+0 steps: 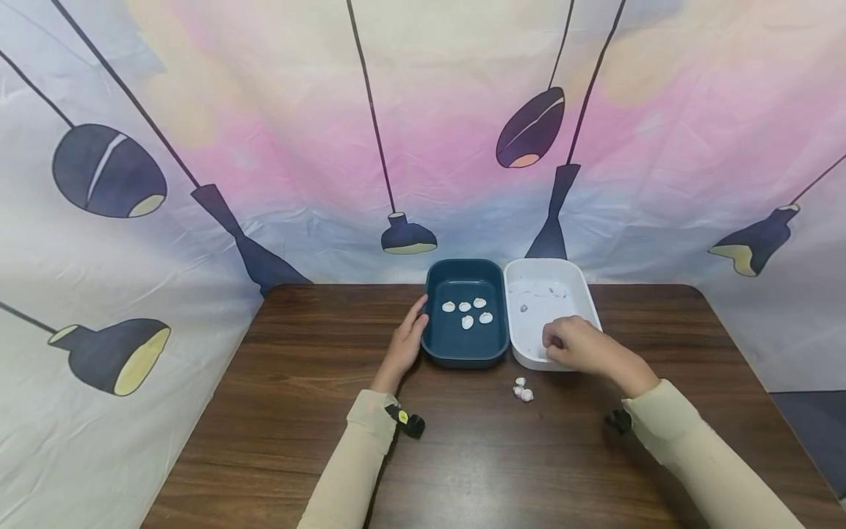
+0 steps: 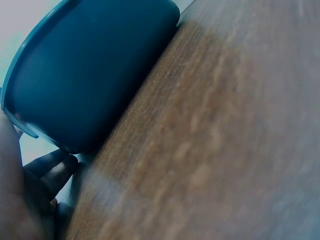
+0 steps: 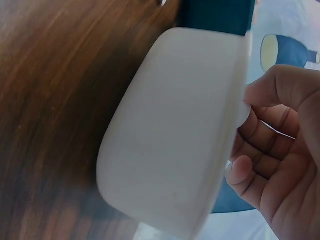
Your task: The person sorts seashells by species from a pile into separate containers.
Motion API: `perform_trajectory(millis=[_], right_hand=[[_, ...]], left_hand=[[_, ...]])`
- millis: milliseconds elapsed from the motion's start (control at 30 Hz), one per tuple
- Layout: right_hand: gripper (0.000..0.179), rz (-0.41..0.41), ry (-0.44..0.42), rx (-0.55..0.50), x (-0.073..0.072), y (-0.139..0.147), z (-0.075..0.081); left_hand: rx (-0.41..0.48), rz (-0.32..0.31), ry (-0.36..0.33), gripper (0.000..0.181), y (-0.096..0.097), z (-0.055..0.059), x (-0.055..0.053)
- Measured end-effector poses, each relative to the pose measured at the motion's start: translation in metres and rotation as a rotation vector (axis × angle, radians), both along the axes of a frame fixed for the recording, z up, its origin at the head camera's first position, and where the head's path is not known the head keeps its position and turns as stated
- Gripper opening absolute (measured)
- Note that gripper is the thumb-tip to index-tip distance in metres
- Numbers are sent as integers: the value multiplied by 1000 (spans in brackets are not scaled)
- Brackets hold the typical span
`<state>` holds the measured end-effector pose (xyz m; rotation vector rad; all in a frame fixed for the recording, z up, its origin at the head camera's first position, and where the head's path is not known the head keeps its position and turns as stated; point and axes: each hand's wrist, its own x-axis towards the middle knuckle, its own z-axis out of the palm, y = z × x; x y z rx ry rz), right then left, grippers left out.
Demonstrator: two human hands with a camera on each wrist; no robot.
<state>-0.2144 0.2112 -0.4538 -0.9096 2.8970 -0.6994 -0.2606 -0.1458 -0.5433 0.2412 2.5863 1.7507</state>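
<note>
Sleeves [image 1: 360, 463] nearest; my right hand [image 1: 581, 345] pinches a white piece [image 3: 244, 114], probably light and firm, best held by its sides, above white tray [image 1: 529, 336]. Leftward, my left hand [image 1: 402, 345], fingers extended, touches blue tray [image 1: 465, 361].

One tray [image 1: 465, 361] is teal, another tray [image 1: 527, 334] white.

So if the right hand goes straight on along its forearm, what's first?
Likely the white tray's left wall, or the small piece inside it if the right hand is low. Height is unclear; it may clear both.
</note>
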Motion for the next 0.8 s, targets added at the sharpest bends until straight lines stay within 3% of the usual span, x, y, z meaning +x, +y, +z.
perform_trajectory(millis=[267,800], right_hand=[[7,25,18,28,-15,4,-12],[15,-63,-99,120,-38,-5,-32]], left_hand=[[6,-3,1,52,0,0,-1],[-1,0,-11,54,0,1,1]])
